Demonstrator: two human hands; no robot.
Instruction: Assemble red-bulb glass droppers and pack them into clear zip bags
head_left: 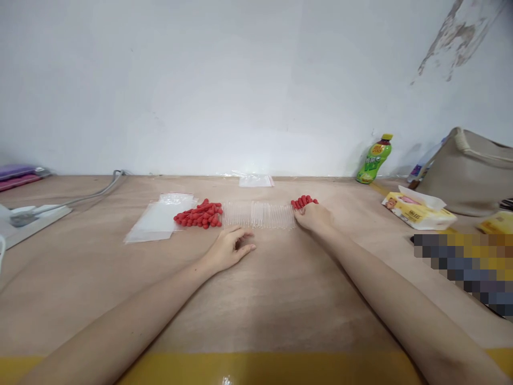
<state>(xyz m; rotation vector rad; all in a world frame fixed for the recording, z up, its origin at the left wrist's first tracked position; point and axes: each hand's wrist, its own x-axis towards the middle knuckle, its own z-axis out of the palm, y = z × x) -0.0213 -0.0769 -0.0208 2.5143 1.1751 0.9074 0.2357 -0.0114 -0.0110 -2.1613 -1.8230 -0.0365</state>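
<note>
Palm down over the table, my left hand (229,249) is empty, with thumb and fingers apart, just in front of a row of thin clear tubes (256,214). The tubes lie side by side, their tips toward me. My right hand (315,217) is at the right end of that row, fingers curled in beside a small group of red bulb-shaped pieces (303,201). The hand partly covers these pieces, and what its fingertips pinch is hidden. A larger pile of red bulb-shaped pieces (200,215) lies at the row's left end.
Clear plastic bags (154,222) lie left of the red pile, and another flat bag (255,181) by the wall. To the right are a green bottle (374,159), a tissue pack (419,210) and a beige bag (468,171). A grey cable (88,197) runs at left.
</note>
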